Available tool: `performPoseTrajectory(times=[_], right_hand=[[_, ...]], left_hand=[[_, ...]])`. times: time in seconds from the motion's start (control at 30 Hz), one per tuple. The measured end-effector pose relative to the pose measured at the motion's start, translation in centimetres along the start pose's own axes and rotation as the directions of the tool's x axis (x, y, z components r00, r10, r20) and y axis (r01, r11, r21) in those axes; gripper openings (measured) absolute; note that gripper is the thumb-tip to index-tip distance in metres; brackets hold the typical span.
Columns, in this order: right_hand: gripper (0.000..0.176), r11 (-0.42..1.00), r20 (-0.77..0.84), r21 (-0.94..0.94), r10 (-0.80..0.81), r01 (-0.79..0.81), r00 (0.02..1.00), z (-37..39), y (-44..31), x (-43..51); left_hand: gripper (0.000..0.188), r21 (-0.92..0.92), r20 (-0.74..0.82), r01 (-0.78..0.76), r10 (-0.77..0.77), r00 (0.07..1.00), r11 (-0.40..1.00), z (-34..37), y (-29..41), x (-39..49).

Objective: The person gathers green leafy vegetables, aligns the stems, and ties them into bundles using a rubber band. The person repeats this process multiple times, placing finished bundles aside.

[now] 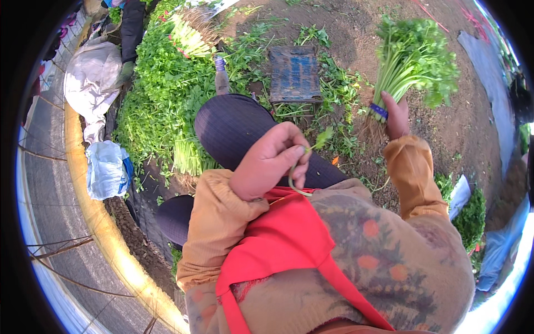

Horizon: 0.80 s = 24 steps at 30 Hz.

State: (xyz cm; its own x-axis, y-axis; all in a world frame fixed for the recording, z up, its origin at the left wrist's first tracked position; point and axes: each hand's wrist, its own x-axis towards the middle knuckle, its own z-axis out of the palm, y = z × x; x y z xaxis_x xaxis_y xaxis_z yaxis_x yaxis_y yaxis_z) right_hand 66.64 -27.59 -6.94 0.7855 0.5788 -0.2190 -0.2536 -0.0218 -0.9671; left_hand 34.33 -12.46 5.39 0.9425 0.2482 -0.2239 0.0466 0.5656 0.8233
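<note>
My right hand point(396, 115) grips the lower stems of a leafy green bunch point(406, 62), which looks like celery or a similar herb. A purple band point(379, 111) wraps the bunch just above its thin roots, and the leaves fan out away from me. Over my lap, my left hand point(277, 160) pinches one loose stalk point(294, 183) between thumb and fingers. That stalk bends down toward my red apron point(288, 238), with a small leaf point(323, 137) showing past the fingertips.
A low stool with a worn top point(294, 74) stands ahead amid scattered leaves. To the left lies a large heap of greens point(167, 92), with a bottle point(221, 75) beside it. A white sack point(92, 71) and a plastic bag point(106, 169) sit farther left, near a person's dark sleeve point(132, 31).
</note>
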Motion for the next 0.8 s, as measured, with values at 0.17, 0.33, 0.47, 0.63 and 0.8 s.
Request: performPoseTrajectory(times=[0.17, 0.33, 0.47, 0.63, 0.8], right_hand=[[0.051, 0.996, -0.27, -0.086, 0.015, -0.04, 0.963, -9.1, 6.1, 8.4], [0.07, 0.188, -0.187, -0.93, 0.499, -0.317, 0.846, -19.1, 19.5, 11.7], [0.069, -0.032, -0.219, -0.974, 0.411, -0.226, 0.885, -11.7, 25.8, 9.7], [0.075, 0.238, -0.033, -0.968, 0.192, -0.079, 0.981, -4.2, 26.4, 12.0], [0.086, 0.087, 0.057, -0.995, 0.061, 0.052, 0.996, -1.2, 24.9, 20.4]], left_hand=[[0.007, 0.002, -0.099, 0.011, -0.01, 0.995, 1.0, -1.2, 0.1, -1.8], [0.004, -0.093, -0.116, -0.04, 0.029, 0.993, 0.995, -3.2, 1.2, -2.4], [0.008, -0.171, -0.25, -0.148, 0.102, 0.963, 0.974, -5.3, 2.1, -5.2], [0.013, -0.196, -0.351, -0.178, 0.101, 0.931, 0.964, -8.4, 2.1, -8.1], [0.019, -0.311, -0.38, -0.253, 0.124, 0.917, 0.916, -10.2, 0.1, -7.7]])
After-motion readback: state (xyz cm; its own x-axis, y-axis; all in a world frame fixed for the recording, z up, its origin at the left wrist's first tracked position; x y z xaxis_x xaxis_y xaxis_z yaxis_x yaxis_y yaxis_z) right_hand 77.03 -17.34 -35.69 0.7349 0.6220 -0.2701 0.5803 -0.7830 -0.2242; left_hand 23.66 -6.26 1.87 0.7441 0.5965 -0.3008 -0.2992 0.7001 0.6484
